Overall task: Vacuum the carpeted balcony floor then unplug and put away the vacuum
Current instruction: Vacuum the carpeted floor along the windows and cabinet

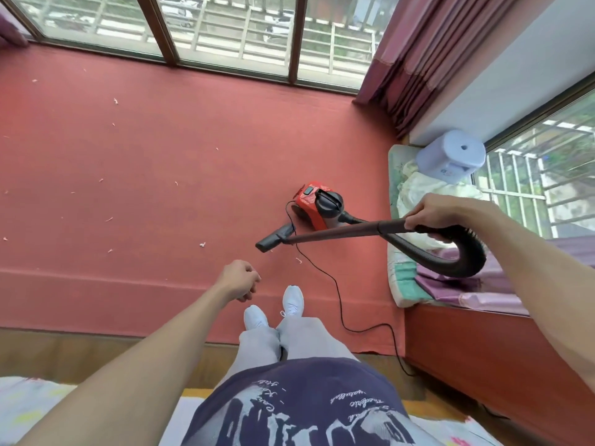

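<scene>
- starting the vacuuming step, by the look of it: your right hand (433, 211) has its fingers wrapped round the rigid dark wand (338, 232), where it meets the ribbed black hose (457, 255).
- your left hand (242, 280) hangs loosely curled, holding nothing.
- the floor nozzle (273, 238) sits low over the red carpet (161, 149), just in front of the glossy red canister (314, 204).
- pale scraps (202, 244) dot the flat, short-piled carpet to your left; next you'd likely sweep the nozzle that way, minding the thin cord (335, 284).
</scene>
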Available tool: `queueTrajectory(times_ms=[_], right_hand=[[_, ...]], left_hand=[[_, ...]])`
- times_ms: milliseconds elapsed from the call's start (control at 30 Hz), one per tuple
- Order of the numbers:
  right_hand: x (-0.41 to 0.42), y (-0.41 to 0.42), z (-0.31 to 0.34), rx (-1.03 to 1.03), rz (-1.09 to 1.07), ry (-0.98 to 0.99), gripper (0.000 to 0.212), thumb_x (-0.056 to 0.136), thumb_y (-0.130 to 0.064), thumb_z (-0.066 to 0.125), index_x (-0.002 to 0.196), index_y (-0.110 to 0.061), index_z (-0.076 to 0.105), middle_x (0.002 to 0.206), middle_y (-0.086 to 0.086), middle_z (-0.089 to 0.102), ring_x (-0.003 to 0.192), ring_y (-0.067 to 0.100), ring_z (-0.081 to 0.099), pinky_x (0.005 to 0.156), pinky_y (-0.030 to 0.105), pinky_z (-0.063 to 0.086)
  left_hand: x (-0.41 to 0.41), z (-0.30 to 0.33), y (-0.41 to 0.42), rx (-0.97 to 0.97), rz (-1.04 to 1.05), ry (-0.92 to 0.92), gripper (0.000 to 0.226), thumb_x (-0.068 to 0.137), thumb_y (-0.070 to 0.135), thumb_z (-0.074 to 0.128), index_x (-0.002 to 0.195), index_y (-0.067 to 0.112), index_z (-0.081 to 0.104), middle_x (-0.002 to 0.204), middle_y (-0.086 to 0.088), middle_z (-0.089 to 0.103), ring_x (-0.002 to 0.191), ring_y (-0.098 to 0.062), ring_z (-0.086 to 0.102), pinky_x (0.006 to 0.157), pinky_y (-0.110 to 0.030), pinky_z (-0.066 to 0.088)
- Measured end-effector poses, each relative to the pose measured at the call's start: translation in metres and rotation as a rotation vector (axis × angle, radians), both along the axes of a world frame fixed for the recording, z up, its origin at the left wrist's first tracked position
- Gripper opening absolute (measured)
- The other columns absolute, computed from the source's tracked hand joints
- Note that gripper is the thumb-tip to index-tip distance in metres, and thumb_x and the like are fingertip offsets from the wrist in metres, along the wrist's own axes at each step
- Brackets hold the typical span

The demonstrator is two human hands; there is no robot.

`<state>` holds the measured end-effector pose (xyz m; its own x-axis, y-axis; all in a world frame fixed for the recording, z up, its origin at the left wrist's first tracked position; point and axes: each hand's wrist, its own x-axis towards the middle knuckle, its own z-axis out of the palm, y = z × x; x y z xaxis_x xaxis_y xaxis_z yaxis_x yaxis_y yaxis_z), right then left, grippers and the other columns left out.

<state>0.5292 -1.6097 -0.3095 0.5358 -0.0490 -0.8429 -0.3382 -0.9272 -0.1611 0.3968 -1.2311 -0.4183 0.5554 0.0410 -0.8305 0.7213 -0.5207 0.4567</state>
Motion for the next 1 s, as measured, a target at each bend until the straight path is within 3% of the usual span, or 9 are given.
queueTrajectory(times_ms=[233,367,600,767,867,933,1000], right_hand=[[-0.008,0.018,-0.034,-0.098,0.114,0.06,0.035,0.072,-0.026,0.057,0.088,0.003,0.069,0.055,0.01,0.06,0.045,0.024,0.053,0.051,0.029,0.048],[-0.01,0.001,-0.046,-0.157,0.192,0.068,0.033,0.075,-0.028,0.054,0.087,-0.002,0.07,0.058,0.007,0.061,0.046,0.023,0.054,0.05,0.026,0.047],[-0.003,-0.051,-0.047,-0.143,0.258,0.103,0.032,0.08,-0.017,0.05,0.095,0.007,0.065,0.057,0.013,0.057,0.039,0.024,0.05,0.047,0.028,0.047],[0.0,-0.075,-0.053,-0.156,0.357,0.036,0.024,0.083,-0.021,0.051,0.088,-0.001,0.064,0.057,0.007,0.059,0.041,0.022,0.052,0.047,0.026,0.047],[-0.008,-0.081,-0.061,-0.141,0.402,-0.011,0.019,0.084,-0.027,0.054,0.077,-0.01,0.058,0.063,0.004,0.059,0.052,0.023,0.056,0.058,0.029,0.049],[-0.024,-0.082,-0.077,-0.125,0.387,-0.027,0.019,0.084,-0.03,0.052,0.079,-0.013,0.059,0.065,0.002,0.059,0.057,0.021,0.058,0.063,0.029,0.049],[-0.047,-0.079,-0.101,-0.079,0.329,-0.01,0.026,0.087,-0.028,0.049,0.094,-0.01,0.065,0.066,0.001,0.06,0.054,0.016,0.058,0.051,0.025,0.045]], left_hand=[[-0.005,-0.01,-0.005,0.01,0.053,0.0,0.02,0.088,0.005,0.047,0.086,0.004,0.066,0.069,-0.01,0.065,0.056,-0.025,0.061,0.056,-0.03,0.052],[-0.008,-0.011,-0.019,0.022,0.114,0.003,0.021,0.087,0.003,0.046,0.085,0.004,0.066,0.068,-0.011,0.064,0.055,-0.025,0.06,0.052,-0.028,0.05],[-0.007,-0.014,-0.084,0.031,0.22,-0.01,0.02,0.088,0.005,0.048,0.089,0.003,0.067,0.068,-0.01,0.063,0.054,-0.025,0.058,0.054,-0.029,0.05],[-0.005,-0.01,-0.15,0.002,0.195,-0.021,0.017,0.088,0.005,0.049,0.088,0.004,0.066,0.07,-0.011,0.065,0.053,-0.024,0.059,0.051,-0.027,0.049],[-0.004,-0.007,-0.183,-0.009,0.177,-0.028,0.017,0.088,0.006,0.049,0.089,0.004,0.066,0.073,-0.012,0.066,0.053,-0.023,0.06,0.052,-0.027,0.05],[-0.003,-0.005,-0.199,-0.006,0.174,-0.04,0.018,0.089,0.006,0.048,0.087,0.004,0.066,0.072,-0.011,0.066,0.053,-0.023,0.06,0.052,-0.028,0.051],[-0.002,-0.003,-0.21,0.002,0.176,-0.048,0.017,0.088,0.006,0.048,0.084,0.006,0.065,0.069,-0.01,0.065,0.053,-0.023,0.06,0.053,-0.028,0.051]])
